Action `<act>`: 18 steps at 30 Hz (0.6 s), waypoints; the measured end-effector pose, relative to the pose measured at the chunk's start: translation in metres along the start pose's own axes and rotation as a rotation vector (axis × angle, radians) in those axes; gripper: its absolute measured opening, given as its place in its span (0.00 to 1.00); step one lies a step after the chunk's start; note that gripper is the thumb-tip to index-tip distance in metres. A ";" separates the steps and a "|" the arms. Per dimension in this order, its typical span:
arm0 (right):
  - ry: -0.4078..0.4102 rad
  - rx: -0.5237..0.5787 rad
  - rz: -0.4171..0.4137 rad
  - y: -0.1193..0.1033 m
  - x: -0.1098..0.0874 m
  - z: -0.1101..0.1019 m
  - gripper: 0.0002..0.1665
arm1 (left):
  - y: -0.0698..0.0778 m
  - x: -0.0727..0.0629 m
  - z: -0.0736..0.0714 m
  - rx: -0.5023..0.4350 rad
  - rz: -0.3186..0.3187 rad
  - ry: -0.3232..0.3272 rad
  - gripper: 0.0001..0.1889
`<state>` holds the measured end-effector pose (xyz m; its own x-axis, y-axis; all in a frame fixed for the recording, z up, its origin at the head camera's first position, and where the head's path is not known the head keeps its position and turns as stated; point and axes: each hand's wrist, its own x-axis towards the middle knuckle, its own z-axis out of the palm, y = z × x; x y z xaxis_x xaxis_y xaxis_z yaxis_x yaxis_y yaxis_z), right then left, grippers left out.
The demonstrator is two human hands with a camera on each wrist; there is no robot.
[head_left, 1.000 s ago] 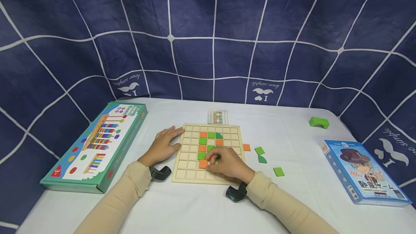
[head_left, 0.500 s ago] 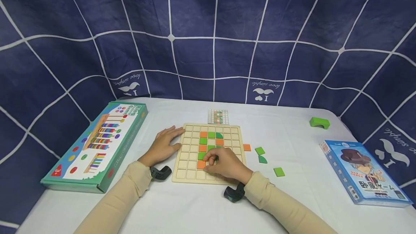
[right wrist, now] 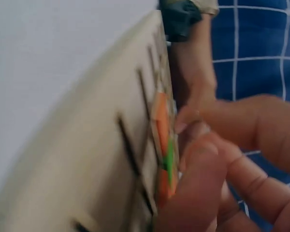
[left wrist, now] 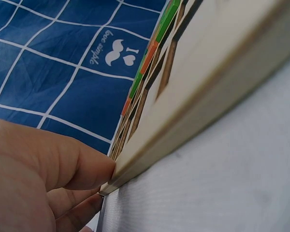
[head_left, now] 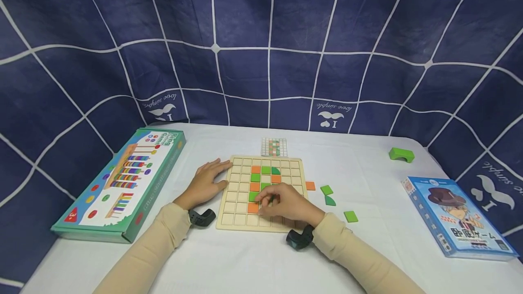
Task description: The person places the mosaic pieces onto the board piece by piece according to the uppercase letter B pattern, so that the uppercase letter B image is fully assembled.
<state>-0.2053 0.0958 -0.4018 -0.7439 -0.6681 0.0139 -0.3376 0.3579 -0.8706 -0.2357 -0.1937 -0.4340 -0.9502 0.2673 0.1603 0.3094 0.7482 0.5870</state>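
A wooden grid board (head_left: pixel 234 221) holds orange, green and dark green tiles in its cells. In the head view my left hand (head_left: pixel 206 184) lies at the board's left edge with its fingers extended. In the left wrist view the thumb (left wrist: pixel 89 166) touches that edge. My right hand (head_left: pixel 286 205) is over the board, fingers bent, thumb and index finger apart. Its thumb tip is beside the lowest orange tile (head_left: pixel 253 208), which lies in a cell. A green tile (head_left: pixel 254 197) sits just above that one. The right hand hides several cells.
A printed pattern card (head_left: pixel 274 147) lies behind the board. Right of it are an orange tile (head_left: pixel 310 186), green tiles (head_left: pixel 350 216) and a dark green quarter-round piece (head_left: pixel 330 200). Boxes stand left (head_left: pixel 122 185) and right (head_left: pixel 459 217); a green arch block (head_left: pixel 401 154) is farther back.
The lowest orange tile has shifted slightly left and sits in its cell. My right hand has drawn a little to the right off it. The left hand has stayed still.
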 end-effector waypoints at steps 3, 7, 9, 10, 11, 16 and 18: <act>-0.026 0.096 0.011 0.000 -0.002 -0.008 0.14 | 0.000 0.000 0.000 -0.002 0.003 0.001 0.30; -0.017 0.155 0.011 -0.001 -0.007 -0.019 0.16 | 0.000 0.000 0.001 -0.001 0.009 0.004 0.30; -0.002 0.161 0.003 -0.001 -0.010 -0.025 0.16 | 0.000 0.000 0.001 -0.001 0.011 0.004 0.30; 0.007 0.161 -0.003 -0.001 -0.011 -0.028 0.17 | 0.000 0.001 0.001 0.000 0.011 0.004 0.30; 0.015 0.165 -0.009 0.000 -0.013 -0.032 0.17 | 0.000 0.001 0.001 0.000 0.011 0.004 0.30; 0.068 0.159 -0.022 0.007 -0.019 -0.048 0.19 | 0.000 0.000 0.001 0.000 0.005 0.003 0.30; 0.098 0.142 -0.016 0.010 -0.021 -0.055 0.19 | 0.001 0.000 0.001 -0.001 0.004 0.003 0.30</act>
<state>-0.2252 0.1493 -0.3838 -0.7943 -0.6034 0.0705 -0.2702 0.2470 -0.9306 -0.2357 -0.1928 -0.4342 -0.9490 0.2687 0.1649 0.3133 0.7464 0.5871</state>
